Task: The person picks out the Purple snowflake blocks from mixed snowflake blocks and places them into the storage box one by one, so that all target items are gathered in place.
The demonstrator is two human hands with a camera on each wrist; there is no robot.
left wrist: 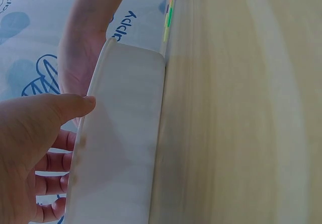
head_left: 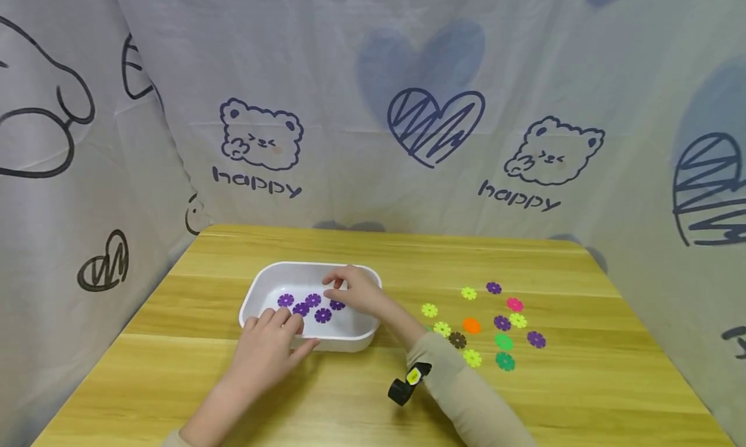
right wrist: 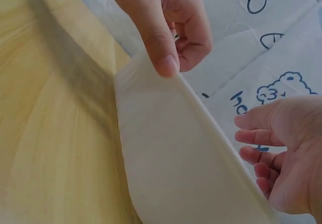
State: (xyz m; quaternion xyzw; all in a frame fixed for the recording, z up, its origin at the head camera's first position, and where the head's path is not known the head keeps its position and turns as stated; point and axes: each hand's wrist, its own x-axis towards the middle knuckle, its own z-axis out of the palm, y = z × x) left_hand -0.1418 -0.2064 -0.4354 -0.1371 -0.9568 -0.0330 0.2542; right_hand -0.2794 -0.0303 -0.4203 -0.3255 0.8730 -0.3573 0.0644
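Observation:
A white plastic tray (head_left: pixel 274 274) holds several purple snowflake discs (head_left: pixel 313 300), lying flat on its floor. My left hand (head_left: pixel 268 346) grips the tray's near rim at the left, thumb against the outer wall and fingers over the inside, as the left wrist view also shows. Over the tray's right part hovers my right hand (head_left: pixel 358 291), fingers loosely bent and apart, with nothing visible between them. One purple disc (head_left: pixel 337 305) lies just below its fingertips, partly hidden. In the right wrist view the tray wall (right wrist: pixel 166 148) hides the discs.
To the right of the tray, several loose discs lie scattered on the wooden table (head_left: pixel 361 401): yellow (head_left: pixel 429 310), green (head_left: pixel 504 361), orange (head_left: pixel 471 325), pink (head_left: pixel 515 304), brown (head_left: pixel 457 340) and purple (head_left: pixel 537 339). A printed cloth (head_left: pixel 350 142) hangs behind the table.

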